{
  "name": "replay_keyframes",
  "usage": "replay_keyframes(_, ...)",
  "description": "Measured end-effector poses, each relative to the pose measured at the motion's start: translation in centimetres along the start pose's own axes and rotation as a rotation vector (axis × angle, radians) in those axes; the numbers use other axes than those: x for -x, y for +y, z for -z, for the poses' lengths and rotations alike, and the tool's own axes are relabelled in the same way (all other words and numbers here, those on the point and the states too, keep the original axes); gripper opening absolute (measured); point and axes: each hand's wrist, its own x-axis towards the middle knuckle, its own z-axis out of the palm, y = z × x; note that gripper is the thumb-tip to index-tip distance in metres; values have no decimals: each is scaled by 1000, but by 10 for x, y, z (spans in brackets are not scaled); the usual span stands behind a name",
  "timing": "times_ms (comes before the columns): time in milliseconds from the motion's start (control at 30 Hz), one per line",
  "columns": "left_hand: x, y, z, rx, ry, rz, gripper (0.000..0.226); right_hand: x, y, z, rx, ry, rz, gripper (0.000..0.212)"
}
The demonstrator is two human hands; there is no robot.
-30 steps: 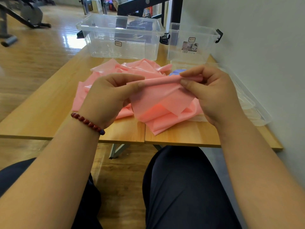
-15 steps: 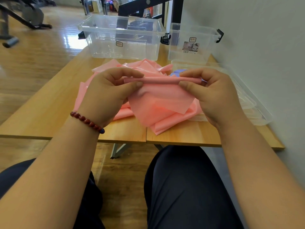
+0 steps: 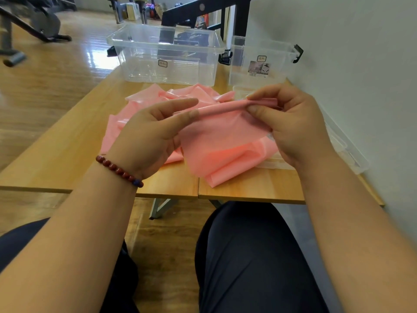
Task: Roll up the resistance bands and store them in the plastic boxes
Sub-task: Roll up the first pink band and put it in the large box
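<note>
Head view: a person seated at a wooden table [image 3: 67, 154] works one edge of a pink resistance band [image 3: 221, 141] into a thin roll, raised at centre frame. The left hand [image 3: 153, 136] pinches the roll's 9 o'clock end and the right hand [image 3: 291, 127] its 3 o'clock end. The hands are apart, likely to keep the edge taut. Slack lies heaped on the table below. At 12 o'clock a large clear box [image 3: 167, 45] and a small clear box [image 3: 259, 48] stand open, apparently awaiting the roll.
</note>
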Motion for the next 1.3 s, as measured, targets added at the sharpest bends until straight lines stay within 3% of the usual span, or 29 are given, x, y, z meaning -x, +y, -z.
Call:
replay_keyframes(267,-2,-4,2,-97,56,-56,19,-3,-1,1,46,-51,-48,26)
replay_keyframes(700,0,-2,4,-88,12,-20,26,-1,5,-1,15,-55,-70,26)
replay_keyframes(1100,-4,-7,5,-152,95,-94,15,-1,2,0,81,-94,-83,29)
replay_keyframes(1300,-5,-7,3,-155,86,-84,21,-1,2,-3,47,-63,-95,31)
